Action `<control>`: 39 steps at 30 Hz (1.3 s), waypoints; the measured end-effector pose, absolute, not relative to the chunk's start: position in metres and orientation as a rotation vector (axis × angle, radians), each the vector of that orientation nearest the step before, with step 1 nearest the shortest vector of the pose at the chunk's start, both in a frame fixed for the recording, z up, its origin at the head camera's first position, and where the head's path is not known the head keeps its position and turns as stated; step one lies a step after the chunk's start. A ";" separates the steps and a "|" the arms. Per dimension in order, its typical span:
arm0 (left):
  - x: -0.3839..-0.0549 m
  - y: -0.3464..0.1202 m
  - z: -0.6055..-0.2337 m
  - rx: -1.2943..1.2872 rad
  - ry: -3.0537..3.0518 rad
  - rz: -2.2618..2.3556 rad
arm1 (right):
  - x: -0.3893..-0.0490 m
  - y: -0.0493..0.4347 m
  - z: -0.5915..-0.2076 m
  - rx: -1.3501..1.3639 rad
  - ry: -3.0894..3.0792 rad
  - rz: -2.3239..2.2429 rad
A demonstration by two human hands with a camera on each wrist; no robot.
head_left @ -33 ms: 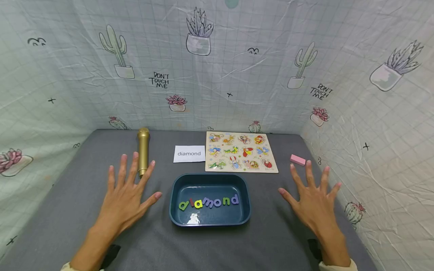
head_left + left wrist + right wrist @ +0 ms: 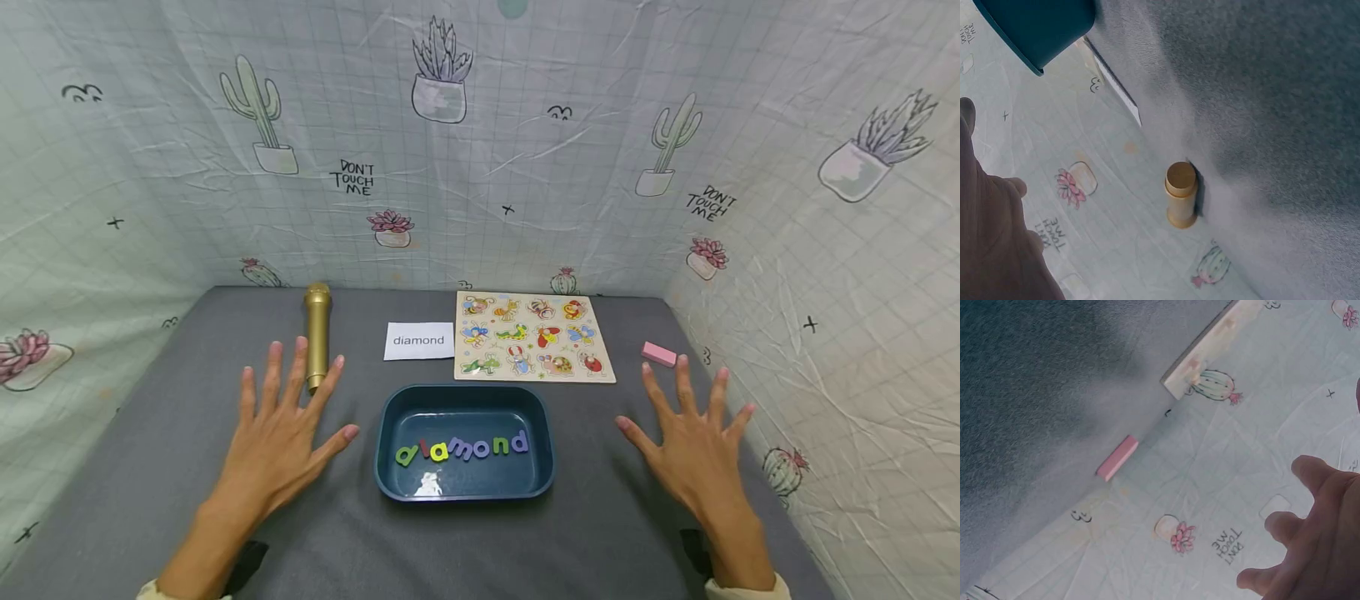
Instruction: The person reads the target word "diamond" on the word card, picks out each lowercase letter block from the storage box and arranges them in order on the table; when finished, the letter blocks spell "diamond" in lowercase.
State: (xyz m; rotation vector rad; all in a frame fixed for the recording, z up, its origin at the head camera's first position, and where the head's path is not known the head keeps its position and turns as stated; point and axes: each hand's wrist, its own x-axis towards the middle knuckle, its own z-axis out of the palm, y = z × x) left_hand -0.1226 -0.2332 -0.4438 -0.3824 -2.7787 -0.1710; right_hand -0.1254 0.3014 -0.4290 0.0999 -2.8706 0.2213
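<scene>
Both hands are spread with fingers straight and hold nothing. The left hand is left of a dark blue tray, its fingertips near the lower end of a gold microphone. On the other side, the right hand has its fingertips just short of a pink block. Several coloured letters lie in a row in the tray and spell "diamond", from a green d to a purple d. The left wrist view shows the microphone end-on; the pink block appears in the right wrist view.
Behind the tray lies a white card printed "diamond". Beside it is a wooden puzzle board with insect pictures. A grey cloth covers the table, and a cactus-print sheet hangs at the back and sides.
</scene>
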 end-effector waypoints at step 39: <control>-0.107 -0.189 -0.473 -0.612 -2.438 -1.964 | -0.128 0.171 -0.418 0.440 -2.577 0.928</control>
